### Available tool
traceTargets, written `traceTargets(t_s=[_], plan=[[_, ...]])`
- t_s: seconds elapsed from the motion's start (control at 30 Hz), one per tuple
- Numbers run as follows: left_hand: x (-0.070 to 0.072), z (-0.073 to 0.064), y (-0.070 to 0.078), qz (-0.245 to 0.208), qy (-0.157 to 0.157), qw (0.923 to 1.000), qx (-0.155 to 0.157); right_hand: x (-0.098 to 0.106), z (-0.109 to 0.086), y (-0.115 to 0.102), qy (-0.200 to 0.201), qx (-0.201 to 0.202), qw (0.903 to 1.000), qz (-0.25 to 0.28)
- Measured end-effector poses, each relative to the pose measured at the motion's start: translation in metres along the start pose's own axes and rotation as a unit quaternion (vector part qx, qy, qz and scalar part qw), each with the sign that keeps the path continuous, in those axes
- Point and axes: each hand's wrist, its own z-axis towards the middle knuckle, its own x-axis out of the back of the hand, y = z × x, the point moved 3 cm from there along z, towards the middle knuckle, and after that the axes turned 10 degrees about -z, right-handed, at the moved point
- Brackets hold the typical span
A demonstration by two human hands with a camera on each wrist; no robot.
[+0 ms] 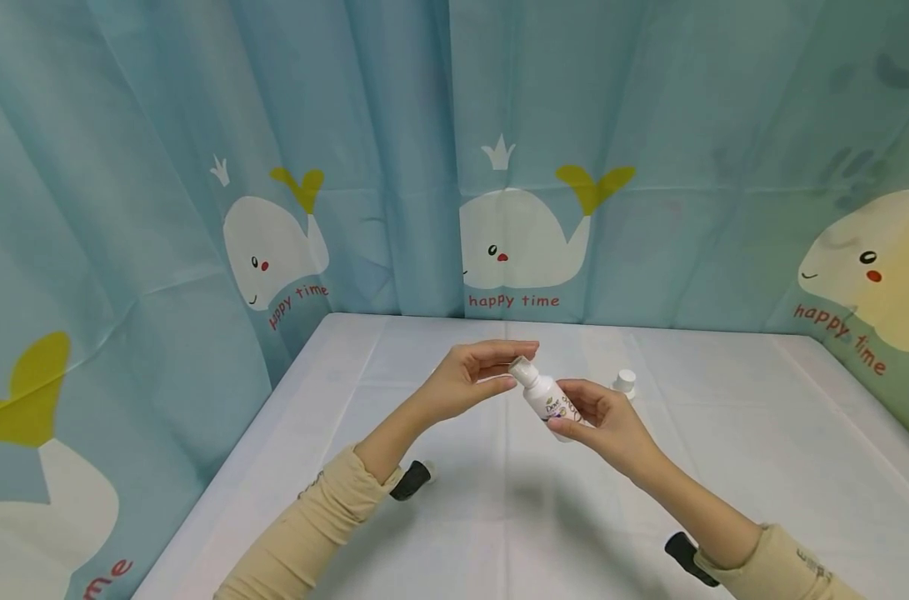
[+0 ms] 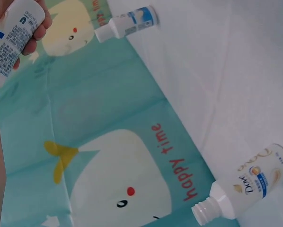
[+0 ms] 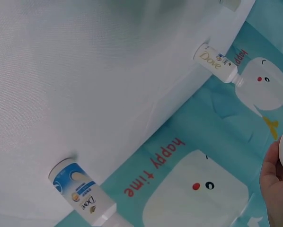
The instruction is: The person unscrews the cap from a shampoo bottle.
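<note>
Pale blue whale-print curtain [image 1: 394, 100] hung behind a white-covered table [image 1: 439, 533]. Dove bottle [image 1: 548, 400] was held above the cloth, just right of frame centre in the head view. Right hand [image 1: 607, 425] gripped its lower body, thumb across the front, fingers curled behind. Left hand [image 1: 472, 375] had fingers nearly straight, thumb lower and apart, around the white cap [image 1: 524, 372]; couldn't tell whether it touched. Judged partway along: held bottle wore its cap but wasn't on the table; a bare-necked bottle [image 2: 255, 179], lower right in the left wrist view, had none; a blue-labelled bottle [image 2: 137, 21], top of that view, looked capped. Held bottle's long axis ran slantwise, cap toward upper left, base toward lower right.
</note>
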Motion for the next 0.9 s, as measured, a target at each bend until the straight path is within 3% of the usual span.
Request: traceTargets(t_s=[0.47, 0.9], plan=[[-0.0001, 0.0044, 0.0005, 0.001, 0.031, 0.9991, 0.03, 0.0017, -0.0022, 0.0021, 0.005, 0.012, 0.9999, -0.001], [-0.0028, 0.0015, -0.0002, -0.024, 0.058, 0.9977, 0.028, 0.0032, -0.0044, 0.0042, 0.012, 0.017, 0.9997, -0.009]])
